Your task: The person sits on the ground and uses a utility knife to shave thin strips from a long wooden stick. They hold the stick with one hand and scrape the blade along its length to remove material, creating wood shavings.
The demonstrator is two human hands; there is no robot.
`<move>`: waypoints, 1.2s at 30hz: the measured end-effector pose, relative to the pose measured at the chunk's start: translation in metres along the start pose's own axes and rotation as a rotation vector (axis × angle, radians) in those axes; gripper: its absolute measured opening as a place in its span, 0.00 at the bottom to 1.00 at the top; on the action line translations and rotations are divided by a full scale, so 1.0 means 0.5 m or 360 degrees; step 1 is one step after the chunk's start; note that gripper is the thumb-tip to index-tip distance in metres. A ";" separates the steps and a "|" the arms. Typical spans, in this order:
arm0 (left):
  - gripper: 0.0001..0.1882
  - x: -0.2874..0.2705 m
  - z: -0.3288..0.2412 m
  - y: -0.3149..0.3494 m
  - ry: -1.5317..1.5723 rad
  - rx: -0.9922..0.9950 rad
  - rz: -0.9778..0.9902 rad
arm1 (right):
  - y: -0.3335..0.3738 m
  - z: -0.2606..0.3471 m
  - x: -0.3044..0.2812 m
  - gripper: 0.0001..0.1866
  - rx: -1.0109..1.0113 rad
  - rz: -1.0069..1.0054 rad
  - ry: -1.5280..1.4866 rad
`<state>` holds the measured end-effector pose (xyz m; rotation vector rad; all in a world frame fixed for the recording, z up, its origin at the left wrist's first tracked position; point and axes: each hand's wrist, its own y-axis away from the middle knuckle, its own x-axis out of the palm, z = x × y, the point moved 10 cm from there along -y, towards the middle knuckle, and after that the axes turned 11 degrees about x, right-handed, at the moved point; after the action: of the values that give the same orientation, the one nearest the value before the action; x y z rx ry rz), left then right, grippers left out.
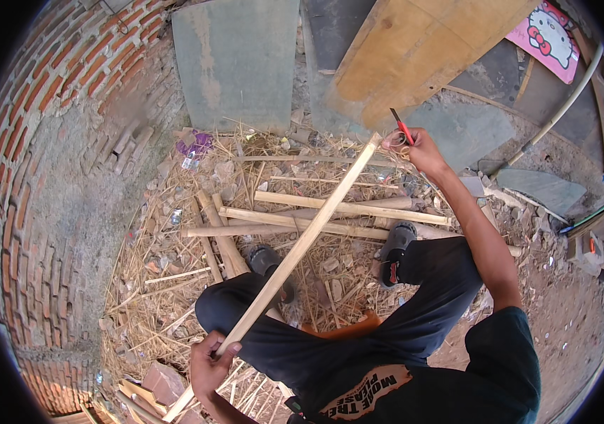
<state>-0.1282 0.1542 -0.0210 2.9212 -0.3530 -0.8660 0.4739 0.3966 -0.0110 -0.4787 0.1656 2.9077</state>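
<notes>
A long pale bamboo strip (pixel 293 253) slants across my lap, from lower left to upper right. My left hand (pixel 210 364) is closed round its near part, beside my left thigh. At the strip's far end, my right hand (pixel 420 152) grips a knife with a red handle (pixel 405 133), its dark blade pointing up and left. Thin curled shavings (pixel 395 143) hang by the right fingers. Whether those fingers also touch the strip's tip, I cannot tell.
Several bamboo pieces (pixel 351 207) lie between and beyond my feet on straw-like shavings and rubble. A brick wall (pixel 48 177) rises at left. Grey sheets (pixel 237 67) and a brown wooden board (pixel 422 53) stand at the back. A pale pipe (pixel 556 116) curves at right.
</notes>
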 end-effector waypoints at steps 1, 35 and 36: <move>0.14 0.003 -0.008 -0.003 -0.0034 0.0019 0.0010 | 0.005 0.011 0.008 0.08 -0.0018 -0.0024 -0.0001; 0.13 0.030 0.001 -0.010 0.0610 -0.0061 -0.0131 | -0.012 -0.075 -0.073 0.16 0.0132 -0.0081 0.1534; 0.13 0.037 -0.009 -0.019 0.0609 -0.0048 -0.0126 | -0.016 -0.085 -0.087 0.16 0.0114 -0.0156 0.1596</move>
<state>-0.1088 0.1588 -0.0283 2.9974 -0.1933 -0.2996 0.5290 0.3911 -0.0377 -1.8000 0.3549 2.2784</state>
